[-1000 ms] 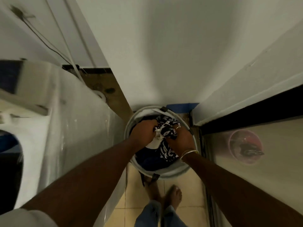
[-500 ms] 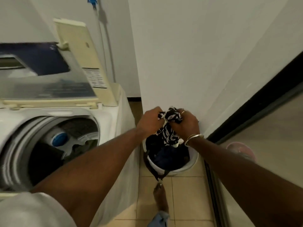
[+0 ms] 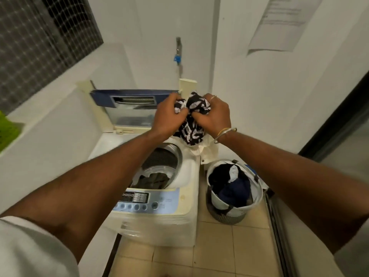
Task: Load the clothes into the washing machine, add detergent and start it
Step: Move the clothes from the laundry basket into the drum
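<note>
My left hand (image 3: 169, 116) and my right hand (image 3: 212, 114) both grip a bunched black-and-white patterned garment (image 3: 192, 126), held in the air above the right rear of the washing machine (image 3: 159, 220). The machine is a white top-loader with its lid (image 3: 127, 108) raised. Dark clothes (image 3: 153, 179) lie in its drum. A round laundry basket (image 3: 219, 204) stands on the floor to the machine's right, with dark blue and white clothes (image 3: 231, 186) inside.
The control panel (image 3: 137, 200) runs along the machine's front edge. A tap with a blue fitting (image 3: 177, 54) is on the wall behind. A white ledge (image 3: 50, 124) lies to the left, and a dark-framed sliding door (image 3: 337, 124) to the right. Floor tiles (image 3: 215, 252) show below.
Both hands lifted the patterned garment out of the basket and carried it up and left to above the machine. My view swung from the basket to the machine.
</note>
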A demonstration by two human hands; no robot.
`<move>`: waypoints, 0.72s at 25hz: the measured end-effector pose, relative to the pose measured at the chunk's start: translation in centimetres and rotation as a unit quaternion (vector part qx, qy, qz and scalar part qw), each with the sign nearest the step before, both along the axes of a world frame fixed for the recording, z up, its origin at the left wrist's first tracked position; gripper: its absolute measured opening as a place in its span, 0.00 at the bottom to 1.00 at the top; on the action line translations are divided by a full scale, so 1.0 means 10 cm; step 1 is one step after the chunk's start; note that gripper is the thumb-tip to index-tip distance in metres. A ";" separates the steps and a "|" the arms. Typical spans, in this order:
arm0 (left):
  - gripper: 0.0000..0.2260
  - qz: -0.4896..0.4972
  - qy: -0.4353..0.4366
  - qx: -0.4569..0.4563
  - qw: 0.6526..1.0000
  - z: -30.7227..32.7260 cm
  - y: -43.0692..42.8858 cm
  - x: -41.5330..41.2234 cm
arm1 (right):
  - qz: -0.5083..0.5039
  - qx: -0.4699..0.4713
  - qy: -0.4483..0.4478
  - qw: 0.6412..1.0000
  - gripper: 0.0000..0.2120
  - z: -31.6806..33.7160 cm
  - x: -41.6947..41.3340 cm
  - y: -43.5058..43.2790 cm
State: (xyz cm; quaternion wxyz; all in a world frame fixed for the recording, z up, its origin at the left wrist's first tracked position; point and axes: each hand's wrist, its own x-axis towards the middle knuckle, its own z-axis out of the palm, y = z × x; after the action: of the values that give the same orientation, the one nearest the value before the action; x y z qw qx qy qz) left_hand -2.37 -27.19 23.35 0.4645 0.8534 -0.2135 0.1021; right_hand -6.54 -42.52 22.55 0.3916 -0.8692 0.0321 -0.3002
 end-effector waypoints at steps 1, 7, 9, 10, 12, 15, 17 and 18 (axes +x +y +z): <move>0.09 0.021 -0.022 -0.011 0.999 0.16 0.22 0.02 | 0.007 0.011 -0.016 1.000 0.09 0.15 0.06 0.25; 0.08 0.098 -0.011 -0.053 0.994 0.35 1.40 0.34 | 0.017 0.102 -0.022 0.994 0.10 0.27 0.55 1.58; 0.09 0.091 0.023 -0.031 0.995 0.08 1.69 0.44 | 0.014 0.109 0.010 0.994 0.12 -0.01 0.65 1.83; 0.10 0.088 0.040 -0.018 0.995 -0.10 1.83 0.50 | 0.014 0.107 0.032 0.994 0.13 -0.19 0.72 1.94; 0.11 0.084 0.080 0.006 0.993 -0.48 2.04 0.62 | 0.014 0.100 0.073 0.992 0.14 -0.58 0.83 2.10; 0.13 0.084 0.139 0.041 0.986 -1.10 2.25 0.81 | -0.001 0.091 0.123 0.988 0.14 -1.19 1.02 2.27; 0.14 0.071 0.176 0.059 0.980 -1.57 2.31 0.90 | -0.003 0.085 0.157 0.984 0.13 -1.63 1.09 2.32; 0.15 0.056 0.200 0.075 0.975 -1.83 2.33 0.93 | -0.001 0.081 0.184 0.980 0.12 -1.88 1.13 2.33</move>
State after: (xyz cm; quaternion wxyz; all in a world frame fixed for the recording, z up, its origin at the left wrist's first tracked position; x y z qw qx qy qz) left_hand 6.97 -3.89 5.10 0.4260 0.8995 -0.0752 -0.0616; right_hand 4.74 -19.26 3.76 0.4475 -0.8750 0.1286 -0.1324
